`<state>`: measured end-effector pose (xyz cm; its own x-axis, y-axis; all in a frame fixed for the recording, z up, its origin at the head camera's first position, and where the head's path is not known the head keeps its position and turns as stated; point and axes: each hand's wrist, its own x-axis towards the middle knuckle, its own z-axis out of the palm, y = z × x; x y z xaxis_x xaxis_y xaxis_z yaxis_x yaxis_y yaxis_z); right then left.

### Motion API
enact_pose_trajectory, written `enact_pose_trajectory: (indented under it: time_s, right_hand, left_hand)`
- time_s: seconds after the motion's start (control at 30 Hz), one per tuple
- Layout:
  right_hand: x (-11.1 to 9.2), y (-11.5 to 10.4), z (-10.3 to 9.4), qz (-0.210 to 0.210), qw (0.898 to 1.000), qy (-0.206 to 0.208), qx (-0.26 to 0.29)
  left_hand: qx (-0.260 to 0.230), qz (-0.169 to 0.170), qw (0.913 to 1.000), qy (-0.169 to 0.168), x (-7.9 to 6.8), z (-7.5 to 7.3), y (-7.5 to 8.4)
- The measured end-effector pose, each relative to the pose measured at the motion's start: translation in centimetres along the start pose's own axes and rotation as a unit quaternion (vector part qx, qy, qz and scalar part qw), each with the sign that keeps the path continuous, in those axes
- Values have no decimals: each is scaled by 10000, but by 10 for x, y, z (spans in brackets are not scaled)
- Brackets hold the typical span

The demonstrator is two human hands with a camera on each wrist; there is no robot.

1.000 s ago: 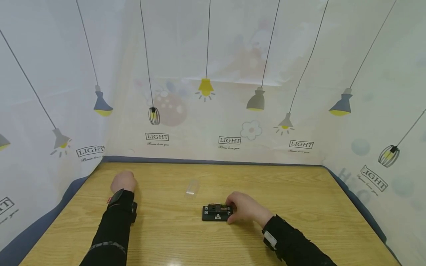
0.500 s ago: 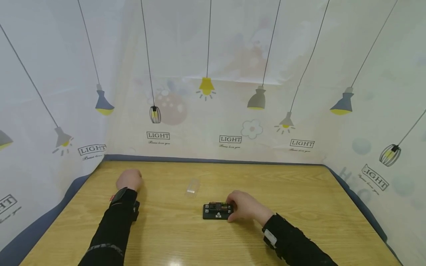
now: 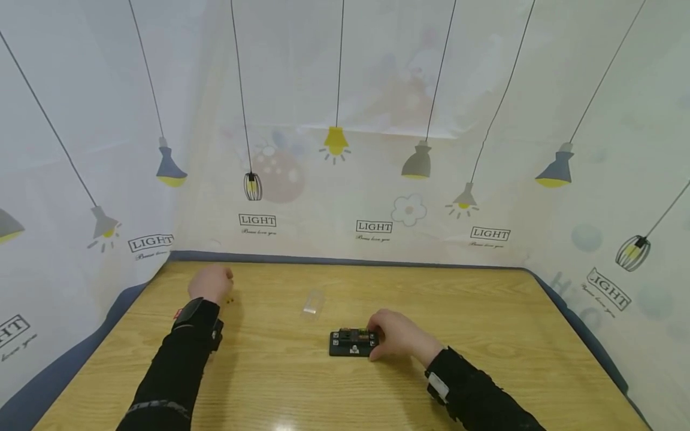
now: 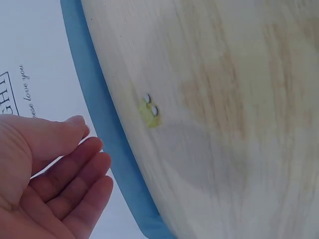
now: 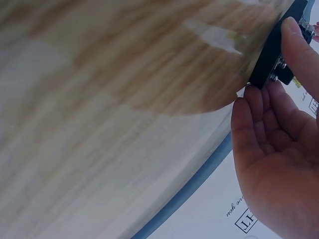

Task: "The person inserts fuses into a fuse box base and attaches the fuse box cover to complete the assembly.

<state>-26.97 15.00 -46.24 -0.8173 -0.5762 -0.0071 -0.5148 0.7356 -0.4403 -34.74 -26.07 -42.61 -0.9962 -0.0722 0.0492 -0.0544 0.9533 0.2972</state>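
Near the back left of the table, my left hand (image 3: 210, 284) is held with its fingers loosely bent and the thumb close to the index fingertip. Nothing shows in its grasp. Beside it on the tabletop lies a small yellow piece with two silvery spots (image 4: 151, 112), seen as tiny dots in the head view. My right hand (image 3: 399, 336) grips the right end of a black terminal block (image 3: 350, 343) between thumb and fingers. Screw terminals line the block, and part of its right end is hidden by the fingers. A clear plastic cover (image 3: 312, 304) lies behind and left of the block.
The wood-grain table (image 3: 291, 383) has a blue-grey border (image 3: 345, 260) along its back and sides. Pale curtains printed with hanging lamps (image 3: 336, 142) enclose it at the back, left and right.
My left hand has shifted slightly right and farther back, and the small yellow piece has come into sight beside it. The right hand and the terminal block have stayed in place.
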Motion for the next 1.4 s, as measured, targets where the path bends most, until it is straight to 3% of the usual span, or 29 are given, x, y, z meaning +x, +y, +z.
enact_pose_trajectory:
  time_s: [0.1,0.5,0.87,1.4]
  right_hand:
    - [0,-1,-1,-22,10000,43,-8]
    - [-2,-3,-3,-18,10000,23,20]
    - [-3,-5,-5,14,10000,21,48]
    - [-5,-8,-5,43,9999,-19,100]
  left_hand:
    - [-25,-47,9999,88,5,4,-6]
    - [-226,-78,9996,128,-1,12,-14]
    - [-157,-32,9999,45,-6,13,-6]
    - [-103,-156,9998,-47,-6,27,-13]
